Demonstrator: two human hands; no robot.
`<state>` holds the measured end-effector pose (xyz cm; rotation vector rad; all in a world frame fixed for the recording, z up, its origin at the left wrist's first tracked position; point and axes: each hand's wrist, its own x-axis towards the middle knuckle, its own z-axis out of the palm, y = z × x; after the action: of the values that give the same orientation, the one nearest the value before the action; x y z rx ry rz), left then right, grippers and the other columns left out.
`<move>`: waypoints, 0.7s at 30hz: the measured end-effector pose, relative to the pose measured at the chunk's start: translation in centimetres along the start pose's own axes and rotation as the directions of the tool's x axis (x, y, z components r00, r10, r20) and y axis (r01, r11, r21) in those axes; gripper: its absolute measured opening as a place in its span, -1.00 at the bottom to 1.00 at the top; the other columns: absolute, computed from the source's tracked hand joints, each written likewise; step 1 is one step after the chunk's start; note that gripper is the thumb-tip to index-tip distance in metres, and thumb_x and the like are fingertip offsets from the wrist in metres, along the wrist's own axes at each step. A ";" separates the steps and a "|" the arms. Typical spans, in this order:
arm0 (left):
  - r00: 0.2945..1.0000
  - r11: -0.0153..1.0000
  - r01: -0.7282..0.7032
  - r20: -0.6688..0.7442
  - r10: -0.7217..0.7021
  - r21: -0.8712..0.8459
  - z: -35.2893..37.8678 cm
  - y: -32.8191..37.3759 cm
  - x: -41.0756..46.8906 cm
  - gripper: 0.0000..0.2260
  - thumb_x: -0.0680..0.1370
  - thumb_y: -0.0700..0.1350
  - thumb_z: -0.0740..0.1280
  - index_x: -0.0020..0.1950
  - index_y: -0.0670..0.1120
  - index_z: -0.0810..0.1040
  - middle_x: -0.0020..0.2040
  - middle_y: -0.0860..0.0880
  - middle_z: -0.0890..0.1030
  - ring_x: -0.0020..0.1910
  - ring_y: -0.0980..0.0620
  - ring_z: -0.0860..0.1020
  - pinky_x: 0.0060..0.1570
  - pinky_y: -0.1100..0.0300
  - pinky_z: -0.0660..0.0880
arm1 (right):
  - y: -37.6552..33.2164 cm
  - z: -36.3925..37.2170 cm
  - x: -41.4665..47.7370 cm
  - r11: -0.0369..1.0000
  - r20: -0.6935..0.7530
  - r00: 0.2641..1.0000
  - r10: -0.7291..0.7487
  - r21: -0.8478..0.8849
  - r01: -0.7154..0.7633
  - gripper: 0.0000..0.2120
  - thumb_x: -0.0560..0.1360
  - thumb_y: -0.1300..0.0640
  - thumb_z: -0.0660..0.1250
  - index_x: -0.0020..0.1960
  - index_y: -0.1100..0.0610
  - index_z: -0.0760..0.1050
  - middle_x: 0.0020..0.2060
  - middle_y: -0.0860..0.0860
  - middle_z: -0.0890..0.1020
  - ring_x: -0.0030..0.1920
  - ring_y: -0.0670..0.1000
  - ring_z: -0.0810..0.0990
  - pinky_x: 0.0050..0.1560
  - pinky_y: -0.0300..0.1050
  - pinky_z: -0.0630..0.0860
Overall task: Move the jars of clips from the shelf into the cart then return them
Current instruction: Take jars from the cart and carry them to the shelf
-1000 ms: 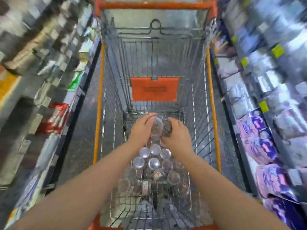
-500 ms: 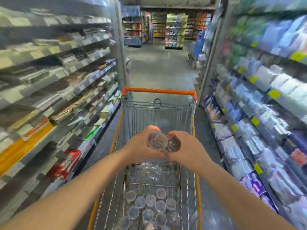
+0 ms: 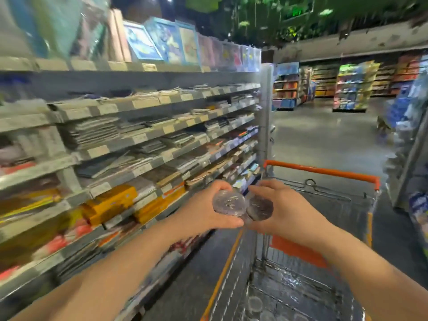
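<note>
A: Holding what, above the cart (image 3: 322,173)?

B: You grip a clear jar (image 3: 229,202) in your left hand (image 3: 199,215), fingers curled over it and thumb beneath, just outside the cart's left rail. Your right hand (image 3: 289,210) clasps a darker jar (image 3: 259,208) the same way, above that rail. The two jars touch, round ends facing you.

A: And left of the cart?

B: A stocked shelf (image 3: 148,126), tier on tier of flat packets and price tags, much of it blurred. Down in the cart's basket lie faint round shapes (image 3: 254,303), too smeared to name or count. Beyond the cart, the aisle floor (image 3: 324,135) runs to brightly lit far racks (image 3: 352,89).
</note>
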<state>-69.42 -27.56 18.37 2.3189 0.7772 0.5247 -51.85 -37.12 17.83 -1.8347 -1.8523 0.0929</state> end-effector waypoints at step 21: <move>0.678 0.865 0.494 -0.661 -0.320 0.088 -39.0 -16.3 -33.5 -0.52 0.25 0.06 0.55 0.10 0.17 0.47 0.00 0.16 0.57 -0.01 0.16 0.56 0.05 0.21 0.52 | -48.9 16.8 20.2 0.696 0.008 0.730 -0.684 0.308 0.649 -0.36 0.29 -0.14 0.50 0.31 -0.24 0.33 0.13 -0.21 0.46 0.09 -0.17 0.45 -0.08 -0.35 0.38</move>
<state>-121.79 -21.92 30.14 2.0687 1.7432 1.0647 -102.10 -16.53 29.51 -0.8857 -2.3414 0.1997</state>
